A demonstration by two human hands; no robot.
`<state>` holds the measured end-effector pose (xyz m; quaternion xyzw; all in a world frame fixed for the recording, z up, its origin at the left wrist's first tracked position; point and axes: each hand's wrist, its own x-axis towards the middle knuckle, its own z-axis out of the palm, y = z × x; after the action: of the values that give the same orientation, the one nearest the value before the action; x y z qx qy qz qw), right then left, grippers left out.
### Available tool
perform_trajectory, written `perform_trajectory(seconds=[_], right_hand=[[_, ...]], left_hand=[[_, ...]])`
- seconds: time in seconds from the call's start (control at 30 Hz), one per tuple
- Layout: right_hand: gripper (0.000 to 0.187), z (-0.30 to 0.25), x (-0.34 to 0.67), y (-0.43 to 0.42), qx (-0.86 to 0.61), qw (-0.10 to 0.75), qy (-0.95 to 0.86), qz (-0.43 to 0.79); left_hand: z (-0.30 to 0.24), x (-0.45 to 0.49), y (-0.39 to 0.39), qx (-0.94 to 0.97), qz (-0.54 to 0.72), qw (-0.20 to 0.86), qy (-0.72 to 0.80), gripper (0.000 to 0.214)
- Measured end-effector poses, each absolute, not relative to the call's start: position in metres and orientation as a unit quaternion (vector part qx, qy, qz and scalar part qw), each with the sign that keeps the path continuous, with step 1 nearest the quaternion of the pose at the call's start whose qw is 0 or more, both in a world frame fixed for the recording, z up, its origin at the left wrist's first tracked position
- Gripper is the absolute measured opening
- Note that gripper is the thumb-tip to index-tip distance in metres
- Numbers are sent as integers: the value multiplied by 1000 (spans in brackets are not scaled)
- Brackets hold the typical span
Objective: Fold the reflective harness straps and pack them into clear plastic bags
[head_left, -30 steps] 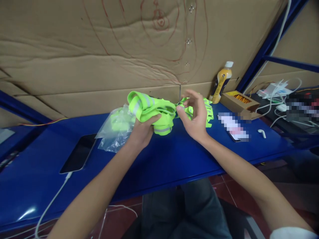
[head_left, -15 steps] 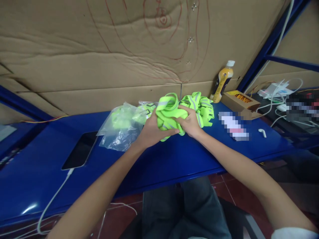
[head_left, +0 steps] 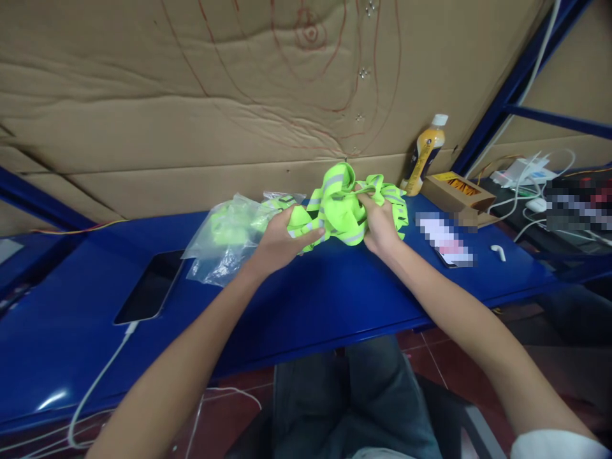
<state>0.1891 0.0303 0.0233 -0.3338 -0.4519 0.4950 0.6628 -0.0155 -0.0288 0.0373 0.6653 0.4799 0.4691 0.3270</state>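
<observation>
A bunched neon-green reflective vest [head_left: 335, 207] with grey stripes is held over the blue table [head_left: 310, 299]. My left hand [head_left: 277, 239] grips its left side, fingers closed on the fabric. On the vest's right side my right hand [head_left: 380, 223] is closed too, knuckles toward me. More green vest fabric [head_left: 394, 204] lies just behind my right hand. Left of my hands sits a clear plastic bag [head_left: 224, 239] with green fabric inside.
A dark phone [head_left: 150, 287] on a white cable lies at the left. An orange drink bottle [head_left: 424, 153], a small cardboard box [head_left: 456, 191], a white earbud [head_left: 497, 253] and cables stand at the right. Cardboard sheets form the wall behind.
My right hand, open a second ago, has closed on the vest. Both hands have shifted the bundle to the right and spread it a little.
</observation>
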Motion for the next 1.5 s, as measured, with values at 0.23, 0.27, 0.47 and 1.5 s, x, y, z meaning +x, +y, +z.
perform_trajectory(seconds=[0.23, 0.27, 0.47, 1.5], right_hand=[[81, 88, 252, -13, -307, 445, -778, 322], [87, 92, 254, -26, -309, 485, -790, 212], [55, 66, 221, -53, -126, 309, -896, -293], [28, 49, 191, 21, -168, 248, -603, 739]], left_hand=[[53, -13, -33, 500, 537, 502, 458, 48], [56, -14, -33, 473, 543, 524, 455, 46], [66, -13, -40, 413, 468, 671, 401, 32], [59, -25, -42, 668, 551, 263, 425, 39]])
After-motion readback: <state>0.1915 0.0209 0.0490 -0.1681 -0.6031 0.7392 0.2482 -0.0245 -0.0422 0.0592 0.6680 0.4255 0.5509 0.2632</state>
